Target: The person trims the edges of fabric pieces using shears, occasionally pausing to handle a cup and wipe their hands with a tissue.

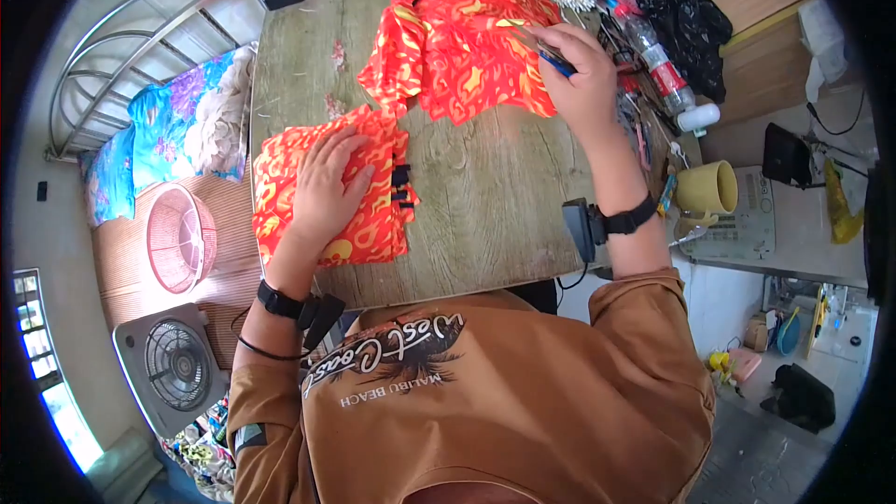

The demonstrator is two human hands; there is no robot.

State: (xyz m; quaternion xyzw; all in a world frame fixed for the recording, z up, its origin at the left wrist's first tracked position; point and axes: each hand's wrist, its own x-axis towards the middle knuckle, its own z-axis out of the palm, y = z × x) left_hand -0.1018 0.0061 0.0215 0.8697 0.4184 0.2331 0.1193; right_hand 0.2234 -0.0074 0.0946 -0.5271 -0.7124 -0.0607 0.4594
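Observation:
My left hand (327,177) lies flat, fingers stretched out, on a stack of red cloth pieces (373,233) with a yellow and orange flame print. Small black tabs (401,185) stick out along the stack's right edge. My right hand (581,75) is closed around small thread snips (557,61), with some blue showing and the metal tips pointing up and left. Those tips are over a second heap of the same printed cloth (476,47), spread loosely at the far side of the table. Part of the snips is hidden by my fingers.
Along the table's right side are a plastic bottle (663,70), a black plastic bag (686,23), a yellow mug (707,189) and assorted small tools. A sewing machine (733,215) sits beyond the right edge. To the left are a pink basket (179,238) and a fan (173,364).

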